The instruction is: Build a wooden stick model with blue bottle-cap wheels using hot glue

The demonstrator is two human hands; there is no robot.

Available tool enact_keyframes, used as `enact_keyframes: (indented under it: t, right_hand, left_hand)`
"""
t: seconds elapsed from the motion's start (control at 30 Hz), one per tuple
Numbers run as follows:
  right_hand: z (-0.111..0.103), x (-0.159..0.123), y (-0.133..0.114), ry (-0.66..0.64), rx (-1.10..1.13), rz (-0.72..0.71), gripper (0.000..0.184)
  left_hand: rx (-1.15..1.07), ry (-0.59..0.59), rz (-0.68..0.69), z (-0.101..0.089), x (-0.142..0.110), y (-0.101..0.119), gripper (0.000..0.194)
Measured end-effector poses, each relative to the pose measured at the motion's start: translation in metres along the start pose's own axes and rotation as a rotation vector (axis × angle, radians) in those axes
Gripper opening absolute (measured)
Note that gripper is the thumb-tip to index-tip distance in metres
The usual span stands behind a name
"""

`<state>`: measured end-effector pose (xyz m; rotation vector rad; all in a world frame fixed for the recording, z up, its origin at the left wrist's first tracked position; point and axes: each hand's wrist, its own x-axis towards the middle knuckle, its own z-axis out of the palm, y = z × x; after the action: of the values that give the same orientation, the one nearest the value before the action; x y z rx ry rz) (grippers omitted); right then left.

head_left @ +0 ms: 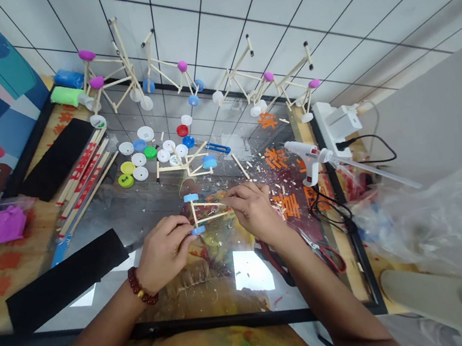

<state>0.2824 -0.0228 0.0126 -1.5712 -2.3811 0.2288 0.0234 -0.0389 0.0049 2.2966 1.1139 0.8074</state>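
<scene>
A small frame of wooden sticks (194,214) with a blue bottle cap (191,197) on either end of its axle is between my hands, just over the glass tabletop. My left hand (164,249) pinches the nearer blue cap (198,231) with thumb and fingers. At the frame's other end, my right hand (255,209) has its fingers closed around the long sticks; the stick tips are hidden there. Just beyond lies another stick frame (188,170) with a blue cap (209,162) at its right side.
Loose bottle caps (150,152) and wrapped chopsticks (84,178) lie left. Several stick models (185,76) line the tiled wall. A glue gun (310,160), scissors (322,249), red-handled tool (275,260) and blue knife (218,148) are about. Black cloths (68,279) lie left.
</scene>
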Motion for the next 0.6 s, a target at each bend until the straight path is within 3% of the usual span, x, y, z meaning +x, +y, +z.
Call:
enact_keyframes:
  t: [0.6]
  right_hand:
    - [0.0046,-0.0021,0.0,0.026,0.054,0.026,0.04]
  left_hand:
    - [0.003,0.002,0.003,0.0006,-0.0013,-0.0014,0.012]
